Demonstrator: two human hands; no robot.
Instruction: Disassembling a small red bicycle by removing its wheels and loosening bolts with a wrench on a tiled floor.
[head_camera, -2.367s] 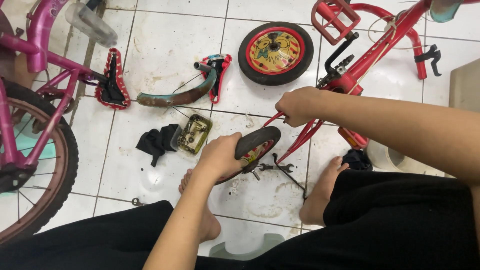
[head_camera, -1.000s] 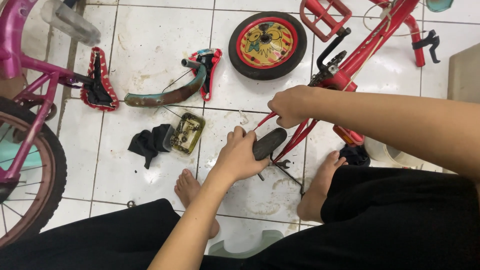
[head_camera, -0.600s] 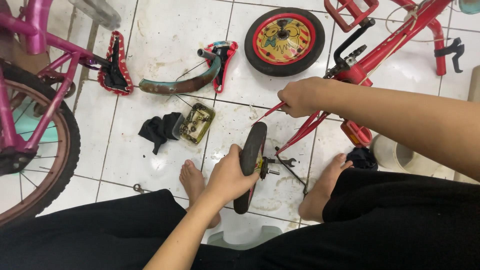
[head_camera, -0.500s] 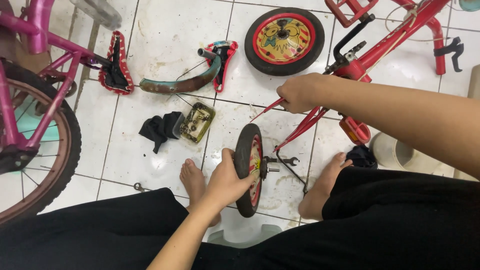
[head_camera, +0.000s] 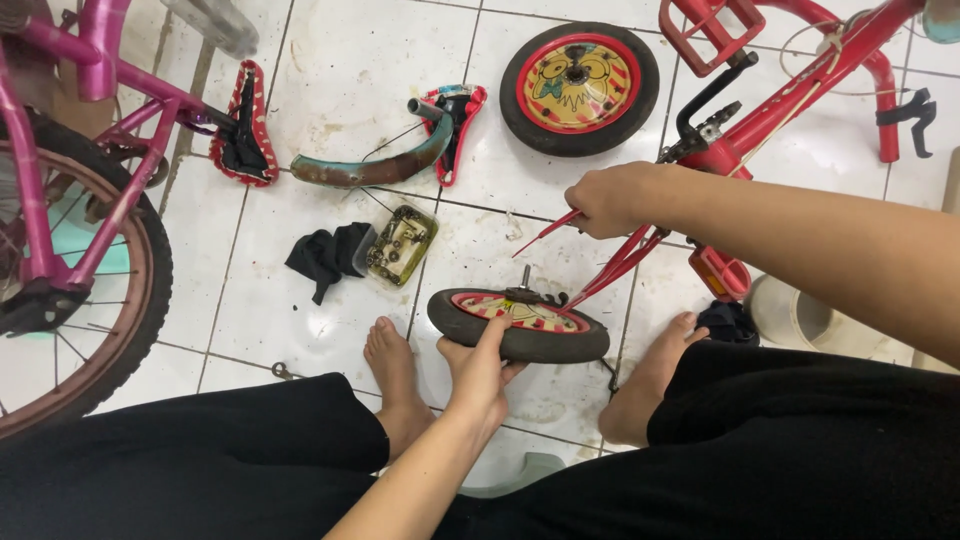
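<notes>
Gripping the small black wheel from beneath, the left hand holds it nearly flat above the tiled floor, between the two bare feet. The right hand is clenched on the red bicycle frame. Nearby lie a second wheel, a curved mudguard, a black rag and a parts tray.
</notes>
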